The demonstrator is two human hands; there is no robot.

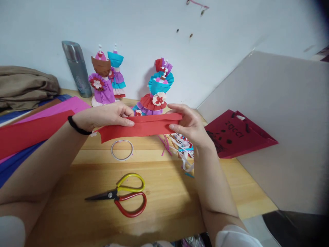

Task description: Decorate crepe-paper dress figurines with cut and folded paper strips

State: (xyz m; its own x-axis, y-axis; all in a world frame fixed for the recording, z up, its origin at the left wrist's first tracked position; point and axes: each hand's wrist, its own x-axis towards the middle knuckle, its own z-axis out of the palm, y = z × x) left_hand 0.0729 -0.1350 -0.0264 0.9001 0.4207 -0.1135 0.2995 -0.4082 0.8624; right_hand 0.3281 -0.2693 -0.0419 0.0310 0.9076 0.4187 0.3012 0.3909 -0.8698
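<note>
Left hand: the left hand [119,115] pinches the strip's left half, thumb in front, fingers curled in close.
Right hand: the right hand [189,123] has its thumb on the strip's right end, other fingers more loosely bent behind it.
Red paper: the red paper strip [144,129] stretches between both hands, above the table [174,199]; its upper edge seems folded over, though the fingers partly hide it.
Scissors: the scissors [110,195] lie nearest the person, blades together, pointing left.
Tape: a thin white ring [122,159] lies between strip and scissors.
Scraps: paper scraps [183,147] lie beside the right wrist.
Back: dressed paper figures [104,85] stand near the wall, a flask [78,70] left of them.
</note>
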